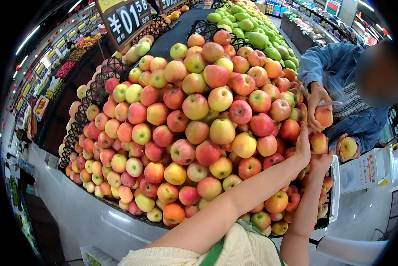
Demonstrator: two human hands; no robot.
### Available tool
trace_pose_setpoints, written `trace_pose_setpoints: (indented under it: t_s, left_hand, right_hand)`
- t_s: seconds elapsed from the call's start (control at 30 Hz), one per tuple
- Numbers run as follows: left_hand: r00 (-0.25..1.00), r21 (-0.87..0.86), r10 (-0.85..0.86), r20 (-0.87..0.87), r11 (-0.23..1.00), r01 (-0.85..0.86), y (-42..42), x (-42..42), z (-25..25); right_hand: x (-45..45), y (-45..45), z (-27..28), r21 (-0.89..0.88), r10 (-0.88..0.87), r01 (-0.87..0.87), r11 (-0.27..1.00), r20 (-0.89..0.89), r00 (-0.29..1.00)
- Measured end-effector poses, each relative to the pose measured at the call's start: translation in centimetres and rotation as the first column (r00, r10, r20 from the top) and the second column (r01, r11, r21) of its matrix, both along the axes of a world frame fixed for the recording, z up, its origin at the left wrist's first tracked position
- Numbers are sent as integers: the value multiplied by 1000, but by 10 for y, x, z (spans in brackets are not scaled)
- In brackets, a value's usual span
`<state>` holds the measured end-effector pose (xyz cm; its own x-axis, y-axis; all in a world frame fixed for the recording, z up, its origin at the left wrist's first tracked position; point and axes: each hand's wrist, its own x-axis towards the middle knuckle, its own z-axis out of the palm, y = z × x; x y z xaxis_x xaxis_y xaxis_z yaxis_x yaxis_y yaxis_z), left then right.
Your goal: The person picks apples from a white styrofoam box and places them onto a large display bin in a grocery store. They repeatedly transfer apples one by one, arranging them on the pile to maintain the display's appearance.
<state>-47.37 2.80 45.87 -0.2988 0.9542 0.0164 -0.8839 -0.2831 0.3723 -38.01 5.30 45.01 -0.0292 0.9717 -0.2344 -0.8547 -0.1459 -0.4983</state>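
Both my arms reach to the right edge of a large heap of red and yellow apples (195, 106). My right hand (321, 162) holds a yellow-red apple (318, 143) from below. Close beside that apple, on its left, is my left hand (304, 146), with one digit pointing up against the heap. Its other fingers are mostly hidden, so its grip is unclear. Just beyond my hands, another person's hand (315, 96) grips a reddish apple (323, 116) near a clear plastic bag (335, 89). That person's other hand (356, 153) holds a yellowish apple (348, 148).
The person in a denim jacket (331, 61) stands at the right end of the display. Black lattice dividers (86, 103) edge the heap. Green fruit (248, 26) lies behind, and a price sign (125, 23) stands at back left. A white box (361, 169) is at right.
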Motion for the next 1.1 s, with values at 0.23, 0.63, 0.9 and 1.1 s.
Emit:
trace_pose_setpoints:
  t_s: [0.23,0.63,0.9,1.1]
  left_hand:
    - [991,-7,115,-63,993,-115,3,12,-13]
    - [346,286,250,-904,957,55,-200,-15,17]
    - [298,-46,-131,-946,960,277,-367,-104,-6]
    - [413,-198,-103,-905,961,-195,-471,-121,-45]
  right_hand:
    - [46,40,-59,174,14,-75,982,331,944]
    - [43,57,-56,354,486,-385,852,-267,832]
    - [8,12,-6,259,310,-224,939,-365,878]
    - [7,-17,32,227,270,-244,943,-90,959]
